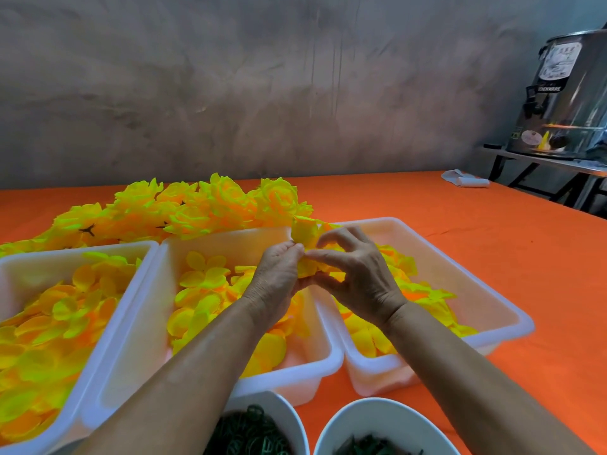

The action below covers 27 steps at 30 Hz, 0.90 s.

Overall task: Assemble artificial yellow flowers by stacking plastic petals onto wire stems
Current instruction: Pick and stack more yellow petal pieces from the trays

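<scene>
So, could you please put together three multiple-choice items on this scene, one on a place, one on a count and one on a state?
1. Where does the pile of finished flowers lie?
A. On the tablecloth behind the trays
B. In the right tray
C. In a bowl

2. How many white trays of loose petals stand side by side?
A. One
B. Three
C. Five

3. What are the hands doing?
A. Resting flat on the cloth
B. Both pinching a half-made flower
C. Lifting a tray

Answers:
1 A: the flowers sit on the orange tablecloth beyond the trays' far rims.
2 B: a left tray, a middle tray and a right tray show.
3 B: the left hand and the right hand meet on the half-made flower above the trays.
</scene>
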### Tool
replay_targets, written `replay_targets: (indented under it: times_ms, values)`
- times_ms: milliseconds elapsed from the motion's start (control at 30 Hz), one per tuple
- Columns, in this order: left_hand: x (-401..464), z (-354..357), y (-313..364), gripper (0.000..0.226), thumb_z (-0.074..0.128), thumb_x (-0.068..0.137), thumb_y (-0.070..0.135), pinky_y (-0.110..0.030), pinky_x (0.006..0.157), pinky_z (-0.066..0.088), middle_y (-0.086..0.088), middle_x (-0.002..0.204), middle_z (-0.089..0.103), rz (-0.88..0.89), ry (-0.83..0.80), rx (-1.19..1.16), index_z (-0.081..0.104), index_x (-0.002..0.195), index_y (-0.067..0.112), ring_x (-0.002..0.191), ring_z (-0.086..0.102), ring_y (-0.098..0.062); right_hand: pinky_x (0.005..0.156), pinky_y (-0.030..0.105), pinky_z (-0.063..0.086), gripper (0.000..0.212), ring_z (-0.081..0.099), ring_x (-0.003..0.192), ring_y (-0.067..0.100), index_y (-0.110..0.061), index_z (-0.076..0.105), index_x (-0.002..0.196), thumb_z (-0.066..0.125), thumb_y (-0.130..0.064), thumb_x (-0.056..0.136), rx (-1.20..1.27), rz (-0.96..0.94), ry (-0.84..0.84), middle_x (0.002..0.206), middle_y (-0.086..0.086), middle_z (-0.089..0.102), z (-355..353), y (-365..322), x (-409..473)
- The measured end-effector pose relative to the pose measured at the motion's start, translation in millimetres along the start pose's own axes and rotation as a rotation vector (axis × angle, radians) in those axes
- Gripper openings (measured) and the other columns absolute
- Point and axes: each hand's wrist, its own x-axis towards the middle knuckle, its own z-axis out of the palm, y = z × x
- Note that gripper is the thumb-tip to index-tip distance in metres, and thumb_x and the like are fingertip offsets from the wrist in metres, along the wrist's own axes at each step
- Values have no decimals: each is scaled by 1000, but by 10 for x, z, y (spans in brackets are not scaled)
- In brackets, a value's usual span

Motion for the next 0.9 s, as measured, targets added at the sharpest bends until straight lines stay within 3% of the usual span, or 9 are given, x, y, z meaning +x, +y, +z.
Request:
replay_targets:
  times_ms: [233, 333, 400, 467, 600, 667, 767, 833, 900]
  values:
    - [3, -4, 30, 22, 39, 102, 17, -26, 58, 58, -9, 86, 57, -78, -31, -84, 56, 92, 7, 64, 60, -10, 60, 41, 50, 7, 59, 76, 33, -7, 74, 82, 67, -6, 80, -81, -169, -31, 84, 13, 65, -26, -100, 17]
    - [-1, 6, 55, 28, 37, 102, 21, -36, 71, 58, -19, 100, 57, -130, -68, -159, 50, 116, 0, 77, 61, -23, 60, 41, 50, 17, 58, 72, 34, 0, 68, 78, 58, -9, 87, -23, -67, 1, 79, 15, 65, -23, -86, 19]
    - [5, 7, 55, 31, 36, 102, 23, -40, 80, 54, -26, 105, 54, -156, -73, -164, 45, 122, 1, 83, 60, -28, 61, 42, 52, 11, 61, 72, 36, 2, 66, 77, 59, -5, 82, -13, 21, 48, 78, 17, 67, -6, -62, 15]
    - [6, 5, 51, 28, 35, 102, 24, -40, 83, 52, -28, 105, 55, -156, -92, -135, 45, 117, 2, 85, 60, -29, 61, 42, 53, 3, 63, 71, 35, 1, 66, 74, 64, 0, 71, 0, 71, 77, 75, 16, 68, 11, -49, 12]
    - [2, -11, 38, 28, 36, 102, 23, -35, 79, 55, -23, 99, 61, -121, -147, -107, 53, 109, 3, 82, 61, -26, 53, 33, 47, 11, 62, 61, 28, 0, 62, 62, 71, 5, 58, 84, 109, 165, 63, 12, 65, 24, -17, 12]
    - [1, -11, 42, 24, 40, 101, 22, -33, 75, 57, -17, 88, 64, -107, -166, -112, 57, 98, 6, 74, 63, -22, 52, 35, 44, 14, 59, 58, 26, 0, 60, 58, 74, 5, 56, 119, 137, 184, 60, 11, 63, 32, -7, 5]
    - [-2, -22, 50, 20, 43, 99, 18, -31, 70, 58, -11, 76, 66, -98, -181, -119, 57, 88, 9, 66, 64, -18, 56, 33, 44, 19, 53, 55, 19, 0, 61, 57, 79, 4, 60, 299, 290, 167, 57, 6, 60, 37, 12, -2]
    - [-4, -36, 47, 20, 43, 99, 15, -30, 69, 58, -6, 71, 68, -86, -194, -122, 57, 86, 9, 64, 66, -16, 56, 23, 41, 27, 46, 53, 2, -9, 60, 56, 80, 6, 63, 574, 435, 109, 56, -4, 55, 14, 28, 0]
    - [-2, -49, 44, 21, 43, 99, 14, -31, 69, 58, -5, 71, 69, -76, -193, -133, 58, 86, 8, 66, 66, -16, 55, 15, 40, 31, 46, 52, -3, -15, 58, 56, 78, 7, 65, 820, 515, 74, 56, -6, 55, -6, 39, 2]
